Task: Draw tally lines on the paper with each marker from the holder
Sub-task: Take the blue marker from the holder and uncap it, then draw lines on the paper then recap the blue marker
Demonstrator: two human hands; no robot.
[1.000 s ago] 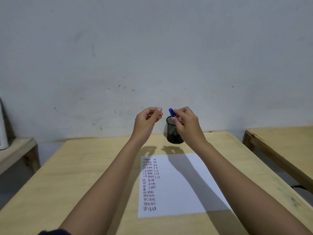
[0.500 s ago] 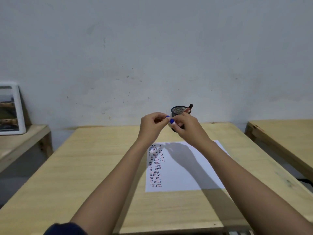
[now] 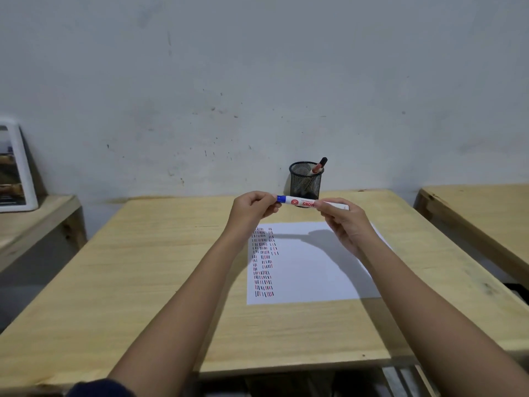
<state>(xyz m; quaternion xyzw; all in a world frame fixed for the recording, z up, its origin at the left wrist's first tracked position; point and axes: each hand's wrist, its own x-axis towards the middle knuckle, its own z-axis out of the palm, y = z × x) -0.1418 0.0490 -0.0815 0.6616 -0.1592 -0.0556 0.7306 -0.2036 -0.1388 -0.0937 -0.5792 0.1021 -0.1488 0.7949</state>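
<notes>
The left hand (image 3: 253, 209) and the right hand (image 3: 345, 222) hold one marker (image 3: 303, 202) level between them, above the far edge of the paper (image 3: 315, 270) and in front of the holder (image 3: 306, 181). The left hand's fingers (image 3: 270, 200) are curled tight around the blue cap end, so most of the cap is hidden inside the grip and only a short blue band shows. The right hand is closed on the white barrel, which passes under the thumb and comes out again as a short white stub on the far side. Red lettering on the barrel is partly covered by the right thumb and cannot be read in full. Whether the cap is seated or already loosened cannot be told. The paper lies flat on the wooden table (image 3: 171, 267), with columns of short red and dark tally strokes along its left side; the right forearm and its shadow cover part of the sheet. The black mesh holder stands upright at the table's far edge near the wall, with another marker (image 3: 320, 165) leaning out of it toward the right, its lower part blurred behind the mesh. A white-framed picture (image 3: 17, 170) is cut off at the left edge, and a second table (image 3: 481, 213) is cut off at the right.
</notes>
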